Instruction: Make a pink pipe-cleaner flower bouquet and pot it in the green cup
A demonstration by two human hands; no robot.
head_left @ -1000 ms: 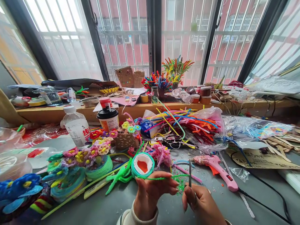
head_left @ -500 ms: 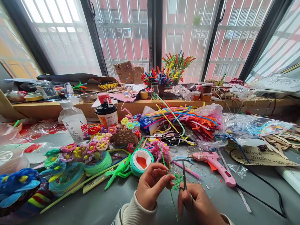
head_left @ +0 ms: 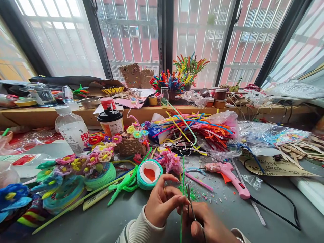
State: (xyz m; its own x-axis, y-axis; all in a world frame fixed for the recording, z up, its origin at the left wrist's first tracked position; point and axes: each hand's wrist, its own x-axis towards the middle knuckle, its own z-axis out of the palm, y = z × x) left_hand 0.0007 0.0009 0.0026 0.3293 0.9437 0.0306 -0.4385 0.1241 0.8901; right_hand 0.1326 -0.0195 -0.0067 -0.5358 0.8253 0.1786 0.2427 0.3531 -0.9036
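My left hand pinches a thin green pipe cleaner that stands nearly upright, running from about the pink fuzzy flower down past my wrists. My right hand is closed on small scissors whose narrow blades point up beside the green stem. Both hands sit at the table's near edge, almost touching. Green fuzz clippings lie on the grey table just beyond my fingers.
A teal-wrapped roll and a pink glue gun with its black cord flank my hands. Pipe-cleaner flowers, a plastic bottle, a lidded cup, black scissors and a bag of coloured stems crowd the table.
The green pipe cleaner has swung from lying level between my hands to standing nearly upright. Both hands have drawn closer together and nearer to me, and the scissors have tilted left.
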